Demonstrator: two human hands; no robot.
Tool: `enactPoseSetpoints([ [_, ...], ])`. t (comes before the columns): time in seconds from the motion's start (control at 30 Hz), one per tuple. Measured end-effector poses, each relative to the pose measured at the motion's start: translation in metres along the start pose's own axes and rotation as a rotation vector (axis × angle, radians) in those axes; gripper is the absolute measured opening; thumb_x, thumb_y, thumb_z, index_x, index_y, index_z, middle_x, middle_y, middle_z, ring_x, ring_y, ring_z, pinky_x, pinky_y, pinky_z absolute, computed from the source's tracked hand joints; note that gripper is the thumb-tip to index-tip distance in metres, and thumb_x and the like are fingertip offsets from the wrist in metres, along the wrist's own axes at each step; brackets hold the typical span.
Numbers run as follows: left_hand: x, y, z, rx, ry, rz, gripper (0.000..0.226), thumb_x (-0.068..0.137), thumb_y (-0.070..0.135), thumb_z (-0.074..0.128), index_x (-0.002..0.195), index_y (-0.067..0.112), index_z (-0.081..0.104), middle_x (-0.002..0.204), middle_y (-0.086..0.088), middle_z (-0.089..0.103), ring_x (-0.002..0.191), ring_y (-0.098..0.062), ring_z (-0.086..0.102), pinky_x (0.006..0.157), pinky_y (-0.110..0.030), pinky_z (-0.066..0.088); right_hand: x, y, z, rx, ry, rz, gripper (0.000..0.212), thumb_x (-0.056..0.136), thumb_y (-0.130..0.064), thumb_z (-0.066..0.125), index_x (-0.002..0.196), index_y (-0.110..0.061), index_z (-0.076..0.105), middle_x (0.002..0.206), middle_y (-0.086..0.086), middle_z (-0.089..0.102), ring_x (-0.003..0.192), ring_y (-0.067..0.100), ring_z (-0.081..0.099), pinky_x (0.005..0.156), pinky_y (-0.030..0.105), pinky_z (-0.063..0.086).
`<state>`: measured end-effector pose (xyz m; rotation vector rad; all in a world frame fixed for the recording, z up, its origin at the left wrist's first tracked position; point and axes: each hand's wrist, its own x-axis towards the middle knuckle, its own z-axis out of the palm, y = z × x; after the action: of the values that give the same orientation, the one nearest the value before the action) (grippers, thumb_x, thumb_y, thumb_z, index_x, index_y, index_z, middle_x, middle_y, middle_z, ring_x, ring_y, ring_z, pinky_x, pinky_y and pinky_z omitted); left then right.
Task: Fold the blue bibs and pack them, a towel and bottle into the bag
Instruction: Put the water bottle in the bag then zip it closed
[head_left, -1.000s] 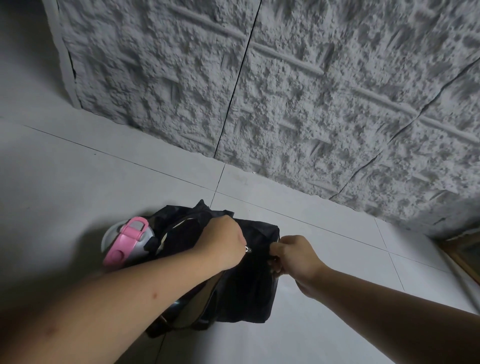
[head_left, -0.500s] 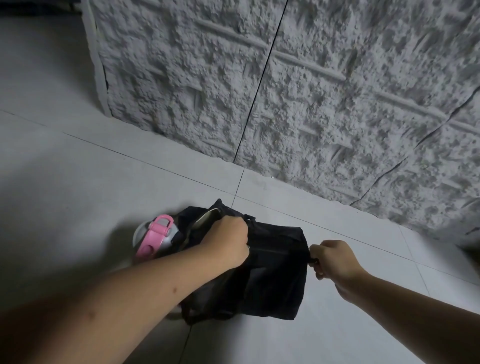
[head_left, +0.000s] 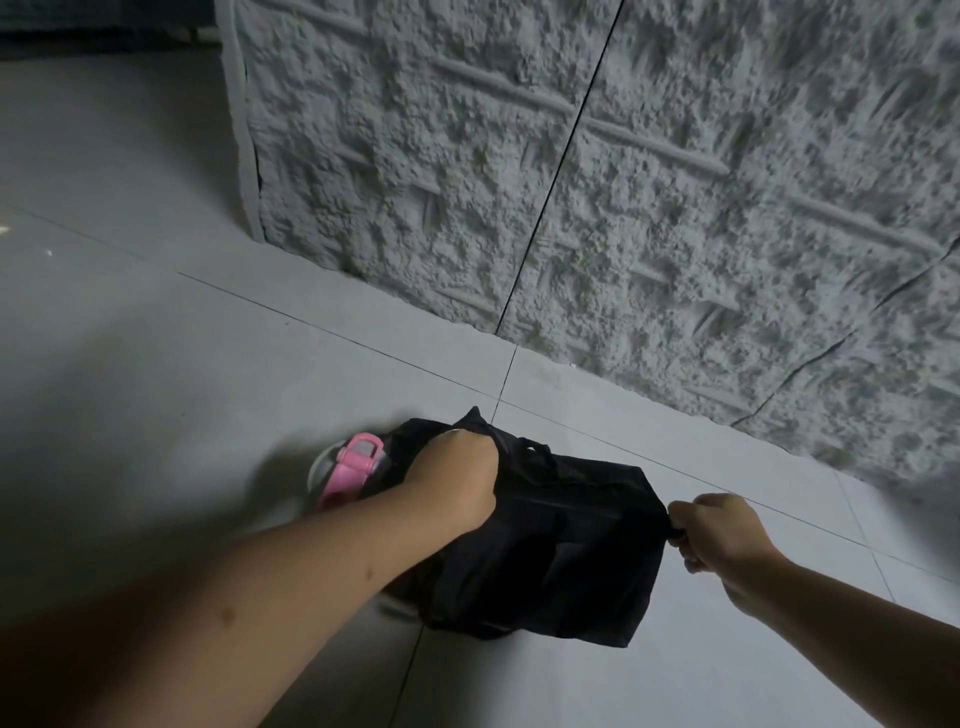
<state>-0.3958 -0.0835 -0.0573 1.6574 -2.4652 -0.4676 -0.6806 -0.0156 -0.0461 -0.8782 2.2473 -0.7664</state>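
Bag: we see a black fabric bag (head_left: 561, 540) lying on the floor (head_left: 208, 364), low in the view near 6 o'clock, its top seam looking closed along its length.
Left hand: our left hand (head_left: 452, 483) is curled tight, gripping the bag's fabric at its 10 o'clock end.
Right hand: our right hand (head_left: 719, 530) is fisted, pinching a small black tab at the bag's 3 o'clock end; we cannot tell whether it is a zip pull.
Bottle: a bottle (head_left: 345, 475) with a pink lid juts out at the bag's 9 o'clock side, touching it; blurred.
Bibs, towel: hidden from us.
Surroundings: a rough textured wall (head_left: 623, 182) stands from 12 to 3 o'clock.
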Motion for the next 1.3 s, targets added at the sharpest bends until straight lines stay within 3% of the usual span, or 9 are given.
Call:
enactPoseSetpoints([
  [0.3,0.006,-0.018,-0.007,0.067,-0.019,-0.055,0.035,0.087,0.008,0.062,0.064,0.015,0.037,0.065,0.000,0.041,0.082,-0.028,0.064,0.062,-0.032,0.041,0.006,-0.002,-0.005,-0.062,0.046,0.048,0.015,0.075,0.002,0.057,0.060,0.001,0.056,0.054,0.016,0.058,0.052,0.027,0.045,0.053,0.033,0.043],
  [0.5,0.012,-0.039,-0.009,0.045,0.007,-0.087,0.030,0.082,0.004,0.059,0.062,0.015,0.040,0.066,0.000,0.042,0.069,-0.026,0.049,0.062,-0.032,0.041,0.009,0.002,-0.014,-0.110,0.014,0.049,0.013,0.079,0.003,0.057,0.066,0.003,0.060,0.058,0.018,0.064,0.052,0.028,0.052,0.053,0.034,0.050],
  [0.63,0.015,-0.050,-0.004,0.040,0.022,-0.083,0.020,0.084,0.006,0.059,0.068,0.016,0.054,0.069,0.001,0.050,0.071,-0.026,0.054,0.063,-0.032,0.044,0.015,0.002,-0.016,-0.145,-0.013,0.013,0.011,0.081,0.007,0.056,0.071,0.007,0.061,0.063,0.023,0.069,0.053,0.031,0.063,0.061,0.042,0.060],
  [0.7,0.016,-0.053,0.000,0.036,0.034,-0.075,0.013,0.084,0.007,0.058,0.082,0.015,0.069,0.083,-0.002,0.065,0.081,-0.028,0.064,0.069,-0.034,0.052,0.017,0.001,-0.011,-0.251,-0.002,-0.020,0.010,0.080,0.005,0.054,0.078,0.007,0.063,0.069,0.023,0.072,0.062,0.034,0.069,0.068,0.046,0.063],
  [0.83,0.016,-0.056,0.003,0.066,0.030,-0.065,0.024,0.086,0.009,0.057,0.098,0.016,0.076,0.101,-0.003,0.072,0.093,-0.028,0.068,0.082,-0.037,0.057,0.003,-0.008,0.012,-0.623,0.061,-0.316,0.029,0.088,-0.020,0.060,0.116,-0.017,0.064,0.117,0.007,0.066,0.105,0.028,0.062,0.084,0.034,0.050],
  [0.93,0.015,-0.056,0.004,0.067,0.038,-0.057,0.023,0.086,0.009,0.057,0.098,0.017,0.076,0.102,-0.003,0.072,0.094,-0.027,0.068,0.083,-0.038,0.057,-0.016,-0.018,0.041,-0.842,-0.065,-0.697,0.050,0.089,-0.052,0.058,0.133,-0.027,0.060,0.130,-0.001,0.062,0.122,0.025,0.055,0.100,0.038,0.046],
  [1.03,0.013,-0.057,0.002,0.029,0.029,-0.073,0.024,0.083,0.008,0.057,0.096,0.016,0.076,0.100,-0.003,0.072,0.092,-0.027,0.068,0.081,-0.038,0.057,-0.029,-0.033,0.085,-1.027,-0.227,-0.789,0.066,0.091,-0.063,0.055,0.146,-0.028,0.049,0.139,-0.002,0.057,0.131,0.024,0.049,0.109,0.042,0.039],
  [1.17,0.011,-0.055,0.000,-0.028,0.021,-0.098,0.019,0.083,0.012,0.062,0.097,0.017,0.074,0.100,-0.002,0.071,0.092,-0.026,0.068,0.081,-0.039,0.059,-0.039,-0.054,0.138,-1.211,-0.251,-0.857,0.048,0.099,-0.049,0.054,0.136,-0.019,0.053,0.132,0.008,0.059,0.124,0.031,0.052,0.103,0.045,0.040],
  [1.3,0.009,-0.054,-0.001,-0.120,0.044,-0.165,0.013,0.082,0.012,0.065,0.090,0.018,0.073,0.093,0.000,0.072,0.084,-0.023,0.068,0.075,-0.037,0.059,-0.035,-0.063,0.148,-1.386,-0.217,-0.911,0.027,0.097,-0.013,0.054,0.124,-0.013,0.057,0.124,0.011,0.064,0.113,0.033,0.061,0.096,0.042,0.041],
])
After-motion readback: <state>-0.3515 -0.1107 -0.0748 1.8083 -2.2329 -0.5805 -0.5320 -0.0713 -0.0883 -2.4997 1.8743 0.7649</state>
